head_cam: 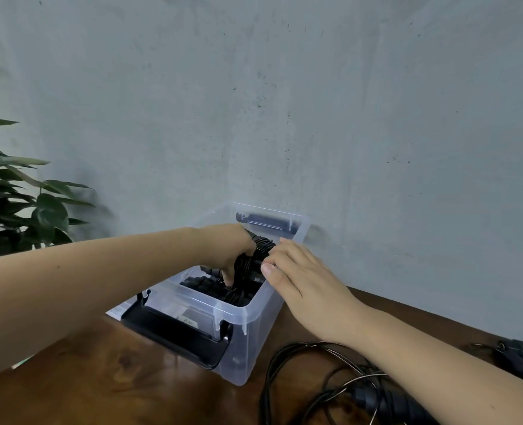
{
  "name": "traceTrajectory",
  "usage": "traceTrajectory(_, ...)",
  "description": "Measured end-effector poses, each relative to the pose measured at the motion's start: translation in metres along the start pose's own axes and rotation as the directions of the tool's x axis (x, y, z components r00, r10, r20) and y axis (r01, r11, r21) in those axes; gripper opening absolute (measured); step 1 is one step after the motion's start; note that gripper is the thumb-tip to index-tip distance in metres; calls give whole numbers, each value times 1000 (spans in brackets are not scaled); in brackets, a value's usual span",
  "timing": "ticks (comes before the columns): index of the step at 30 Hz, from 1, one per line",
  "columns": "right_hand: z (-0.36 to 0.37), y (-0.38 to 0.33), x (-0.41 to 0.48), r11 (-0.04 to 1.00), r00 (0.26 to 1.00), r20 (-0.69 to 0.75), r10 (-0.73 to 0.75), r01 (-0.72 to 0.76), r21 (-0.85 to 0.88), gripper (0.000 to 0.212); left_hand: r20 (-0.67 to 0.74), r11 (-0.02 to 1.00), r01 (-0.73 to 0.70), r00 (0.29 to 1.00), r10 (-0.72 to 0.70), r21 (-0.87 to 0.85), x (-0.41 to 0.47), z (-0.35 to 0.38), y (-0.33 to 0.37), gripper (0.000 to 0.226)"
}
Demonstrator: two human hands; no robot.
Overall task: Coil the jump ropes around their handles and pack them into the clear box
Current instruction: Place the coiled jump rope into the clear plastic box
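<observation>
A clear plastic box with black latch handles stands on the wooden table against the wall. Over its open top my left hand grips a black jump rope bundle, cord wound round the handles. My right hand presses its fingers against the right side of the same bundle. Inside the box lies another coiled black rope. A loose, uncoiled black jump rope sprawls on the table to the right of the box, its ribbed handle under my right forearm.
A leafy green plant stands at the left behind the table. The grey wall rises right behind the box. Another dark rope handle lies at the far right edge. The brown table shows in front of the box.
</observation>
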State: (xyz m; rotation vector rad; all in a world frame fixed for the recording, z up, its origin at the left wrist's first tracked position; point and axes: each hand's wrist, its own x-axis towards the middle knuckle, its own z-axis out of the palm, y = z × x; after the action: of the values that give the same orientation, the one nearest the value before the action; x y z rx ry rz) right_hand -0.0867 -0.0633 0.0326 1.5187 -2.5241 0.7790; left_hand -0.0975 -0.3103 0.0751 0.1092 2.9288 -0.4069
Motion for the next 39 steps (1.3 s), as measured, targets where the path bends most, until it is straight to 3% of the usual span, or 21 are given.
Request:
traceTrajectory(5, -1, -3, -1, 1000, 1000, 10, 17, -18, 4, 60, 10, 993, 7, 1000, -8, 121, -9, -6, 11, 66)
traceTrajectory(8, -6, -5, -1, 997, 997, 53, 48, -51, 65, 59, 1, 999, 31, 1000, -31, -43, -15, 2, 2, 89)
traceTrajectory(11, -17, -6, 0, 987, 984, 149, 94, -112, 116, 60, -10, 964, 50, 998, -54, -261, -29, 1, -7, 87)
traceTrajectory(13, -26, -5, -5, 984, 976, 190, 104, -129, 126, 68, -37, 939, 27, 998, -42, -342, -37, -1, -9, 89)
traceTrajectory(16, -38, -4, -18, 984, 970, 218, 104, -133, 120, 66, -112, 943, -6, 993, -33, -332, -48, -5, -12, 90)
traceTrajectory(28, -97, -2, -95, 984, 982, 105, 154, -163, 74, 58, -379, 919, -126, 925, -27, -373, -81, -51, 31, 44)
traceTrajectory(39, -125, 7, -201, 937, 943, -1, 331, -329, 116, 46, -584, 793, -370, 812, 22, -485, -95, -78, 158, 26)
